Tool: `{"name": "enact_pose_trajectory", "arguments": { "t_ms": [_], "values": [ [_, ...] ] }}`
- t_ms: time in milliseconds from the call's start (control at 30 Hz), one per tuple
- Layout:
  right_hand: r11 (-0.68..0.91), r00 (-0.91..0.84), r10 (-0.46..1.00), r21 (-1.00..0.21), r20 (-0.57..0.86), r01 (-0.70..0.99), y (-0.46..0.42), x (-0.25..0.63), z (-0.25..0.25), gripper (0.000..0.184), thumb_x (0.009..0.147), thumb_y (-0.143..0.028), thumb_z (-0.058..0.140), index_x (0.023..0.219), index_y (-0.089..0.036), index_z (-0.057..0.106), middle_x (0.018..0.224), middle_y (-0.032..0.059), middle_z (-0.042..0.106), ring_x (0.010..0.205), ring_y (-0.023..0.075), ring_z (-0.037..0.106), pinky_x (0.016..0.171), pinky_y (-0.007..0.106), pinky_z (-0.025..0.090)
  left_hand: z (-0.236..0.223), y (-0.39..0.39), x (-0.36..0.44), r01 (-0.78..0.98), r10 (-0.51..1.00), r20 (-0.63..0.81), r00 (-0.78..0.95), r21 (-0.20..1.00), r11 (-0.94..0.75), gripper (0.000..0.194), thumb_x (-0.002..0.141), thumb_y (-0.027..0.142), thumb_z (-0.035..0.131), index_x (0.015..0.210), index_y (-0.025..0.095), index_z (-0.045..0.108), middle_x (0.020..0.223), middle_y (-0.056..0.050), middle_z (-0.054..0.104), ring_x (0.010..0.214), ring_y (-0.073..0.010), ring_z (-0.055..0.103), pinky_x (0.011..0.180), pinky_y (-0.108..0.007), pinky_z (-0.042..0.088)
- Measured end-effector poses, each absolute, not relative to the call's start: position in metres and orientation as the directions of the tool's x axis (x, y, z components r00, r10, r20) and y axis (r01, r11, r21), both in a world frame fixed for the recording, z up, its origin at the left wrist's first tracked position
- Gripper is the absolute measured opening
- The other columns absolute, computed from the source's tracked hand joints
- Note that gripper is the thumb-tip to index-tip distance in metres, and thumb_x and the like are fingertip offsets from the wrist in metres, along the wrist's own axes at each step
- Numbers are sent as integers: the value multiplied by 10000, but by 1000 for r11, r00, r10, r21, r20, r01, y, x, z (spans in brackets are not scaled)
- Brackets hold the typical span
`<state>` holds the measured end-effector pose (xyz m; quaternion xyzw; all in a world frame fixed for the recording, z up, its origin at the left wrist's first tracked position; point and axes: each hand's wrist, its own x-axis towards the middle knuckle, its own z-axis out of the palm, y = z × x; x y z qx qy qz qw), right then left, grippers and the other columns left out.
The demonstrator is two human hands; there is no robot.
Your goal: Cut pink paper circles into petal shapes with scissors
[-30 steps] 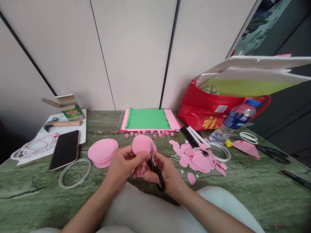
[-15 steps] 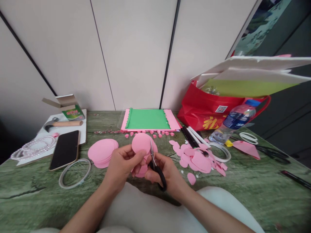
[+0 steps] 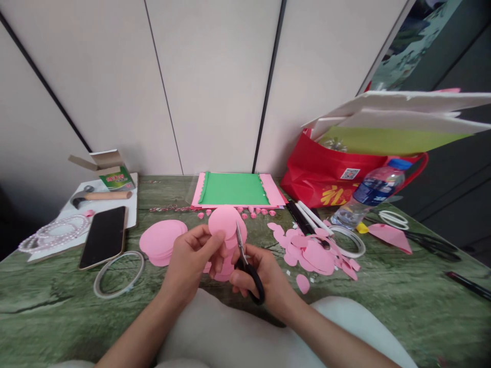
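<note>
Left hand (image 3: 196, 251): Thumb and forefinger pinch the lower edge of a pink paper disc (image 3: 223, 220); the remaining fingers curl in below it.
Right hand (image 3: 264, 280): Fingers close around the black handles of a pair of scissors (image 3: 245, 265), with the thumb on the near side.
Scissors' blades: Nearly together, they point up and away along the right edge of the disc; whether paper sits between them cannot be told.
Pink disc: It is raised above the green-grained table (image 3: 57, 319), in front of the person and nearer than a green sheet (image 3: 236, 189). More pink paper shows behind and below it.
Disc stack (image 3: 162, 240): Pink rounds lie overlapped just left of the left hand.
Pink scraps (image 3: 318, 255): A loose heap spreads to the right of the right hand, near a tape roll (image 3: 362, 249).
Red bag (image 3: 322, 176): A large yellow character, "礼," marks its front, with a white square QR code above.
Bottle (image 3: 370, 190): Blue cap, blue label; the white print is too small to read.
Small box (image 3: 117, 179): Flaps open, it shows red characters on green, too blurred to read.
Phone (image 3: 103, 237): Its dark screen faces up, left of the stack.
</note>
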<state>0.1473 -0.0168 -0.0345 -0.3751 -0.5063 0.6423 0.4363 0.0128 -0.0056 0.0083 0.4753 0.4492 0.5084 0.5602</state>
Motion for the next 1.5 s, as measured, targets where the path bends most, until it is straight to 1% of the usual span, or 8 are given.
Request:
{"name": "enact_pose_trajectory", "arguments": {
  "t_ms": [133,267,433,733,933,1100,1333,1500],
  "values": [
    [-127,-360,931,-977,-57,-173,-19,145,-34,352,534,-363,732,705,-179,485,478,-58,529,364,60,418,353,167,312,8,-5,13,-67,997,-19,70,997,24,239,681,300,663,548,140,546,403,52,494,316,-43,383,314,-160,298],
    [-120,-373,927,-975,-42,-189,-18,146,-34,386,525,-370,752,716,-175,479,482,-62,524,377,53,400,368,166,299,6,-4,11,12,999,-6,47,1000,5,276,679,288,663,496,146,512,347,67,443,303,-31,342,312,-152,252],
    [-124,-385,922,-973,-41,-192,-16,149,-31,446,476,-353,792,729,-179,469,509,-70,509,437,58,392,429,181,307,5,-5,10,51,998,-4,58,999,1,245,677,286,656,514,148,537,363,60,453,318,-38,350,308,-154,245],
    [-116,-391,920,-976,-36,-183,-14,150,-28,466,483,-350,792,759,-185,455,516,-86,430,468,59,330,437,181,250,2,-4,8,120,994,-6,106,993,-7,223,691,310,638,547,149,585,381,57,456,314,-36,341,312,-157,224],
    [-110,-394,919,-965,-8,-238,-13,150,-32,445,494,-321,792,754,-180,461,502,-92,422,456,53,312,439,182,253,2,-4,9,101,995,-10,96,995,1,203,686,299,644,562,147,592,387,60,459,315,-33,337,309,-153,228],
    [-132,-391,920,-958,-22,-255,-13,150,-30,434,478,-301,797,727,-184,461,496,-93,417,439,53,329,439,185,285,5,-5,10,68,997,-22,80,998,17,217,685,296,648,552,146,567,384,64,463,309,-27,336,302,-144,229],
    [-138,-348,935,-973,-67,-186,-13,150,-28,410,479,-317,781,716,-172,479,492,-87,475,399,45,374,398,174,299,5,-4,10,52,998,-11,64,999,8,265,686,297,654,514,147,518,354,70,447,309,-28,347,304,-136,243],
    [-122,-336,940,-979,-61,-164,-13,150,-30,381,499,-328,759,710,-175,480,481,-81,495,380,49,393,370,166,299,5,-4,10,16,998,-18,60,1000,17,199,642,221,684,531,143,538,361,76,468,305,-22,349,304,-129,238]
  ]
}}
